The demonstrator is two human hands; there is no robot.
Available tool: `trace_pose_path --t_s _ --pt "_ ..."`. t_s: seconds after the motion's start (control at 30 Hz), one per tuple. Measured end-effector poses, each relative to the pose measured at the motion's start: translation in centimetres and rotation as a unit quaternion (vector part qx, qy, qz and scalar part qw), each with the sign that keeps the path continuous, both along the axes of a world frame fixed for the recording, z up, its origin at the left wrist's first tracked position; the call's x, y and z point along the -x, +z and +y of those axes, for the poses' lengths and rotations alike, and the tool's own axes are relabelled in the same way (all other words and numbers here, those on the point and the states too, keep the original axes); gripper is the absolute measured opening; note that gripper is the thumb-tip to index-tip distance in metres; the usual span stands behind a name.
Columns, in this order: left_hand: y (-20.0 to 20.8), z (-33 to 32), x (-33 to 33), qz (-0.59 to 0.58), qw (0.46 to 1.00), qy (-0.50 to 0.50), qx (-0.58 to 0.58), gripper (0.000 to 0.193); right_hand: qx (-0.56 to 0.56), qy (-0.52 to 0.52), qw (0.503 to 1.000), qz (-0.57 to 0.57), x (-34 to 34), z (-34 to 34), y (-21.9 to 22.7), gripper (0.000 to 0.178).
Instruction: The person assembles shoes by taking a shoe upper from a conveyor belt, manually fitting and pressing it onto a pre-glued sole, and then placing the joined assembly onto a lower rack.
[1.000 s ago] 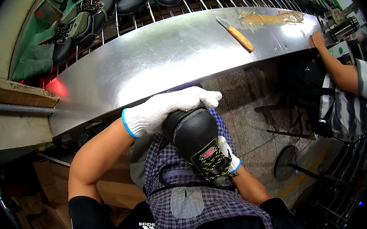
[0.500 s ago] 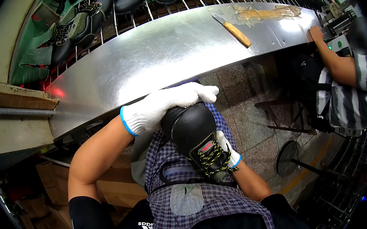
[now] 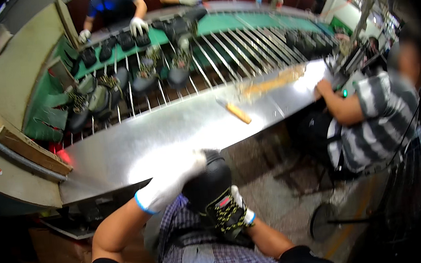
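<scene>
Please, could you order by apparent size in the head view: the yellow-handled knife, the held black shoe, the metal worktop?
1. Metal worktop
2. Held black shoe
3. Yellow-handled knife

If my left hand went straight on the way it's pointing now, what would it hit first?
Beyond the black lace-up shoe it touches, your gloved left hand would probably meet the metal workbench first, at its near edge; depth is unclear, so it might pass above or below.

Shoe (image 3: 213, 176) before the bench (image 3: 180, 130), knife (image 3: 239, 113) on bench, rack (image 3: 230, 54) behind, co-worker (image 3: 370, 122) right.
</scene>
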State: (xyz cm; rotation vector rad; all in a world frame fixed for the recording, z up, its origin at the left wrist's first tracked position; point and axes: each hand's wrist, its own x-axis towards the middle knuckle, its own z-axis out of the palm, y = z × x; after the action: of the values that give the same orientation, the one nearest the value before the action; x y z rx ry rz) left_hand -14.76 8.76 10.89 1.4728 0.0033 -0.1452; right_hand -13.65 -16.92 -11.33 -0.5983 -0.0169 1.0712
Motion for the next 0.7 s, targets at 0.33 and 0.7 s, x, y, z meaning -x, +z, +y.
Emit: trace_pose_path --t_s 0.33,0.7 --pt "-3.9 4.2 6.5 0.046 0.993 0.107 -0.014 0.079 0.308 0.298 0.700 -0.572 -4.1 -0.3 10.3 0.041" --pt "-13.6 -0.6 12.8 0.020 0.997 0.051 0.056 0.091 0.274 0.266 0.640 -0.667 -14.5 8.6 23.3 0.091"
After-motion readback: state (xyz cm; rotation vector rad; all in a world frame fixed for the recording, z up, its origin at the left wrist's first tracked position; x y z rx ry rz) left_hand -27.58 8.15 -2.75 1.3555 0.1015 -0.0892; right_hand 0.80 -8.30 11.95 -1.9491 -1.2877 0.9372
